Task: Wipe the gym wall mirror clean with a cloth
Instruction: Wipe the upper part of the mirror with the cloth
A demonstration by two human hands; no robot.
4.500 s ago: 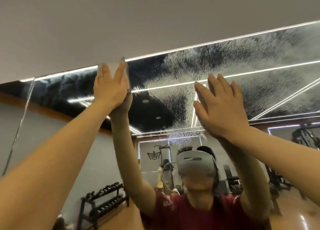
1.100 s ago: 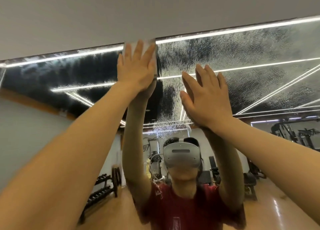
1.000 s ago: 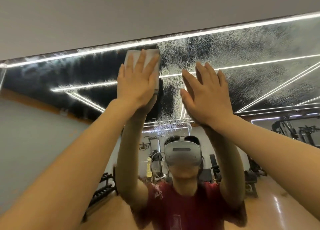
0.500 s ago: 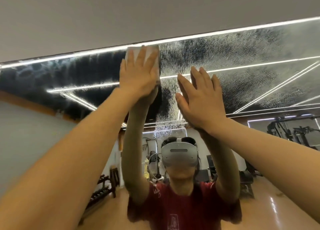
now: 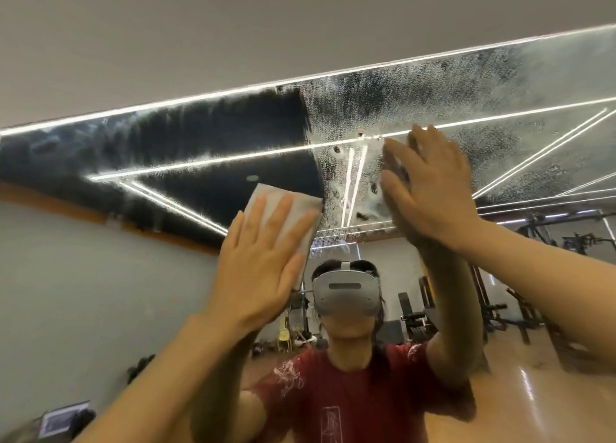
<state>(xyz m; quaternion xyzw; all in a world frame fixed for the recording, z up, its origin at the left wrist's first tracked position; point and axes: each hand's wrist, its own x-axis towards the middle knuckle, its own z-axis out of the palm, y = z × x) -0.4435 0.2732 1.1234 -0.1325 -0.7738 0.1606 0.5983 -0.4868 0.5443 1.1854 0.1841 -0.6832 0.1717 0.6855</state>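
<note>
— Cloth (image 5: 283, 209) where?
— Flat under left hand (image 5: 263, 269), fingers straight, pressed to mirror (image 5: 213, 135) at the cleared strip's edge, likely to keep full contact
— Right hand (image 5: 430, 189)?
— Open, splayed on foamy glass, probably bracing, holding nothing

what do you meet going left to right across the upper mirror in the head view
wiped dark patch of the mirror → cloth under the flat left hand → streak of smeared droplets → right hand flat on the glass → still-speckled wet stretch
</note>
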